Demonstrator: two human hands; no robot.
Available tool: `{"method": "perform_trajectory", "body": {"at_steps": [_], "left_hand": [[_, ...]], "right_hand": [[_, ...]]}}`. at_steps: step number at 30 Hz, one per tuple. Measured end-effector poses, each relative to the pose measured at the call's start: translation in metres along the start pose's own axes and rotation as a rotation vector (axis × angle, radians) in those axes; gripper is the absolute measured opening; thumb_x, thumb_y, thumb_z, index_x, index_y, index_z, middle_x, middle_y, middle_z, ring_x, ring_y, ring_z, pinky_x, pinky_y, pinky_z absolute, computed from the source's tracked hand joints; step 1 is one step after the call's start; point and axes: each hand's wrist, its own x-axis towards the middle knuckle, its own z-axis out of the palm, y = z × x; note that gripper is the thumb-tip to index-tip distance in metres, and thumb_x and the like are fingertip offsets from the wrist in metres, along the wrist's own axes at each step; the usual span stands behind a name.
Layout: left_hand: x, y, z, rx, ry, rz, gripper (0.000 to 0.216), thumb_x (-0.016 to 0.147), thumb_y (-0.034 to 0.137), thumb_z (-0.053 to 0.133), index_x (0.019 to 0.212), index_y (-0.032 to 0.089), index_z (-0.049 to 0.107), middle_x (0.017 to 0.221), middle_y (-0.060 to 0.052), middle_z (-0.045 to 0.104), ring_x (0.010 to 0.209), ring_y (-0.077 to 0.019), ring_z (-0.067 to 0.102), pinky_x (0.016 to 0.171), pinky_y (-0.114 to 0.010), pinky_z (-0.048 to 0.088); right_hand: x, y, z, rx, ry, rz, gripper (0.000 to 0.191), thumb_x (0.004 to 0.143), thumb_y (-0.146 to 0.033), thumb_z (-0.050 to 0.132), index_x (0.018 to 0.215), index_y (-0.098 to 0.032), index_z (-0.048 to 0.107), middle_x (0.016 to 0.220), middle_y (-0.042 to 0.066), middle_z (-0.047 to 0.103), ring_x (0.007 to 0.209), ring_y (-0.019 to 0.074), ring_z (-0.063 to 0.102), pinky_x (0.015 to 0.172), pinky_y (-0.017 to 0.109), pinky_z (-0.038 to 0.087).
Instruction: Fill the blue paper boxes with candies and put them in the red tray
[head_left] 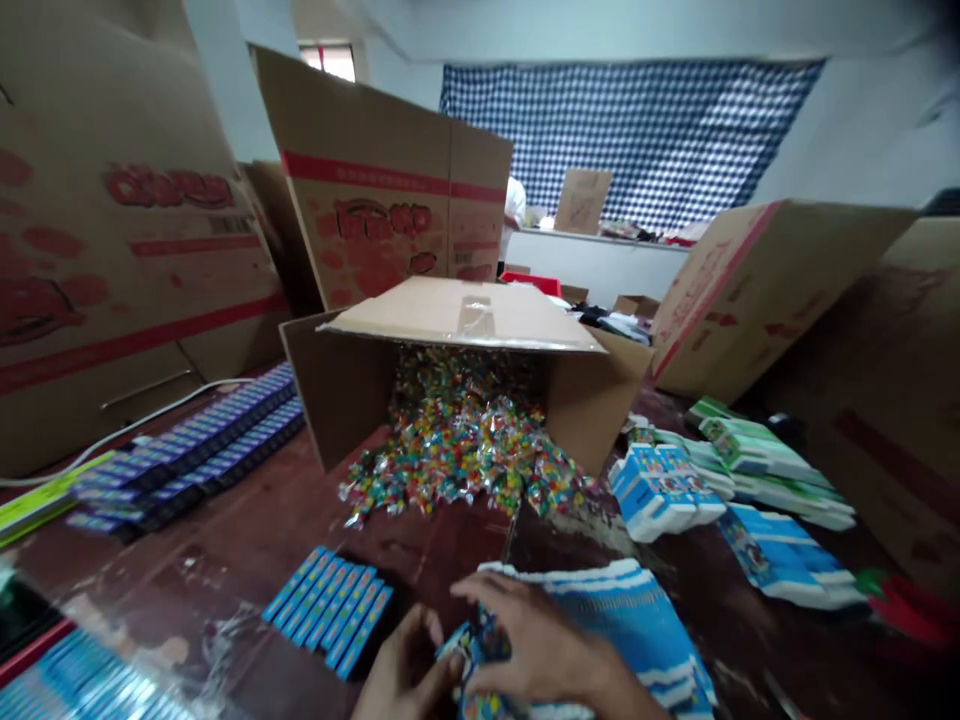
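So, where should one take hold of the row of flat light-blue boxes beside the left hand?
Probably grip one flat light-blue box at the right end of the row by its long edges, coming from above. They stand packed edge to edge, so only the end box's outer side is free.

Both the left hand (401, 670) and the right hand (536, 645) are bare, without gloves, rings or visible sleeves.

Matt cardboard box (352, 390), glossy wrapped candies (465, 450), shiny dark wooden table (247, 540).
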Motion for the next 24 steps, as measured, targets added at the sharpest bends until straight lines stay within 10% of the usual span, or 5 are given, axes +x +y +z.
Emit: {"method": "perform_trajectory", "body": {"at_steps": [4, 10, 16, 24], "left_hand": [[-0.008, 0.01, -0.003, -0.094, 0.073, -0.104, 0.05, 0.065, 0.045, 0.074, 0.102, 0.021, 0.05, 0.082, -0.001, 0.058, 0.071, -0.0183, 0.057, 0.053, -0.023, 0.044], [-0.015, 0.024, 0.0, -0.371, 0.055, -0.245, 0.031, 0.066, 0.028, 0.071, 0.093, 0.017, 0.062, 0.085, -0.004, 0.061, 0.076, -0.0173, 0.057, 0.066, -0.026, 0.048], [-0.015, 0.014, 0.008, -0.506, -0.03, -0.323, 0.019, 0.059, 0.014, 0.069, 0.077, 0.015, 0.062, 0.074, -0.003, 0.061, 0.068, -0.0161, 0.057, 0.067, -0.027, 0.046], [-0.007, 0.008, 0.006, -0.289, -0.045, -0.056, 0.016, 0.075, 0.026, 0.067, 0.087, 0.015, 0.061, 0.08, -0.002, 0.063, 0.074, -0.0153, 0.057, 0.07, -0.025, 0.044]], "right_hand": [[0.018, 0.041, -0.031, -0.241, 0.3, 0.286, 0.018, 0.085, -0.029, 0.056, 0.1, -0.025, 0.063, 0.089, 0.001, 0.069, 0.076, 0.015, 0.066, 0.068, 0.023, 0.049], [0.055, 0.094, -0.031, -0.4, 0.333, 0.345, 0.012, 0.081, -0.022, 0.059, 0.091, -0.022, 0.065, 0.1, 0.006, 0.066, 0.092, 0.0216, 0.062, 0.08, 0.03, 0.046], [0.073, 0.097, -0.015, -0.393, 0.323, 0.365, 0.008, 0.077, -0.019, 0.063, 0.086, -0.02, 0.063, 0.098, 0.01, 0.068, 0.099, 0.0242, 0.059, 0.085, 0.032, 0.043], [0.048, 0.047, -0.029, -0.044, 0.43, 0.265, 0.025, 0.095, -0.037, 0.038, 0.095, -0.017, 0.053, 0.082, 0.005, 0.067, 0.074, 0.0164, 0.065, 0.065, 0.025, 0.049]]}}
